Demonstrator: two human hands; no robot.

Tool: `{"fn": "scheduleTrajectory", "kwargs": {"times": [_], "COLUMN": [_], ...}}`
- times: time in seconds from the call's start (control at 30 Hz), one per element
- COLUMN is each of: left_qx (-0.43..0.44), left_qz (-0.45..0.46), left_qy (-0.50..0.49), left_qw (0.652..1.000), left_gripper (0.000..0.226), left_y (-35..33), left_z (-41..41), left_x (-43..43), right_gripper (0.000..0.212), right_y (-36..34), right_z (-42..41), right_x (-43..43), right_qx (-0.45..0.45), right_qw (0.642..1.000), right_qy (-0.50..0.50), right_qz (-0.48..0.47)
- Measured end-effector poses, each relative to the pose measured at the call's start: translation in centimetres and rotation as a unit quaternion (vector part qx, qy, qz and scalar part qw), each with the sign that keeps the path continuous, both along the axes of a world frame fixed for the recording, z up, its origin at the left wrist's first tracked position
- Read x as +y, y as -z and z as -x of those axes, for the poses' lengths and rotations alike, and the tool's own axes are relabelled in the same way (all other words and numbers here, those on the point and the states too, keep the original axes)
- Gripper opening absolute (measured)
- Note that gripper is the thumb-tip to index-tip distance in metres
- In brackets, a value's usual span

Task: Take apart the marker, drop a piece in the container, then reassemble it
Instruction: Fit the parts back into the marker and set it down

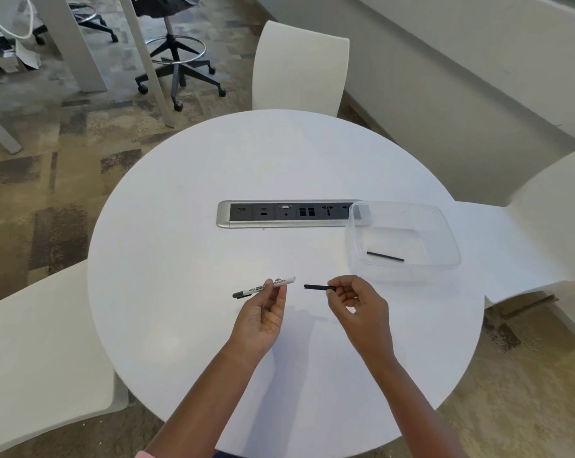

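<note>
The person's left hand [264, 314] is pinching the white marker barrel [266, 287] between thumb and fingertips, its open end pointing right, just above the round white table [187, 246]. The right hand [357, 304] is closing its fingers on a short black piece [317, 287], holding it level with the barrel and a little apart from the open end. To the far right, a clear plastic container [444, 226] is sitting beside the socket strip [286, 213], with a thin black rod [385, 256] lying inside
</note>
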State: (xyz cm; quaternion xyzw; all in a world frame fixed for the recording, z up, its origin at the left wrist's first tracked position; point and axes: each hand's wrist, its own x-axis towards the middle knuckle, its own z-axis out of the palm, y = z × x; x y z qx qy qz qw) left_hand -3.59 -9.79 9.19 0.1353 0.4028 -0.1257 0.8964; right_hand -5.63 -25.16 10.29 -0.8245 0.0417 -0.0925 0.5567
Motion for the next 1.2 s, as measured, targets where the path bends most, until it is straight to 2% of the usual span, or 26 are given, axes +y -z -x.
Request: {"fn": "scheduleTrajectory", "kwargs": {"times": [0.2, 0.5, 0.8, 0.97, 1.13, 1.2], "left_qx": [-0.002, -0.003, -0.001, 0.003, 0.008, 0.008], "left_qz": [0.0, 0.008, 0.001, -0.001, -0.001, -0.004], "left_qy": [-0.002, -0.012, -0.011, -0.008, -0.003, 0.003], "left_qw": [1.0, 1.0, 1.0, 1.0, 1.0, 1.0], "left_gripper": [0.012, 0.011, 0.012, 0.011, 0.009, 0.009], "left_y": [-0.1, 0.0, 0.0, 0.2, 0.0, -0.1], "left_z": [-0.2, 0.1, 0.0, 0.0, 0.1, 0.2], "left_x": [-0.2, -0.2, -0.4, -0.3, -0.1, -0.2], "right_gripper": [0.025, 0.037, 0.027, 0.015, 0.013, 0.012], "right_y": [-0.6, -0.7, -0.3, -0.3, -0.2, -0.2], "right_z": [0.4, 0.6, 0.4, 0.2, 0.1, 0.1], "right_x": [1.5, 2.1, 2.0, 1.4, 0.5, 0.2], "right_qx": [-0.044, -0.061, -0.061, -0.105, -0.139, -0.151], "right_qw": [0.999, 0.998, 0.998, 0.989, 0.954, 0.943], "right_qy": [0.008, 0.024, 0.034, -0.013, -0.056, -0.066], "right_qz": [-0.009, -0.012, 0.001, 0.103, 0.26, 0.288]}}
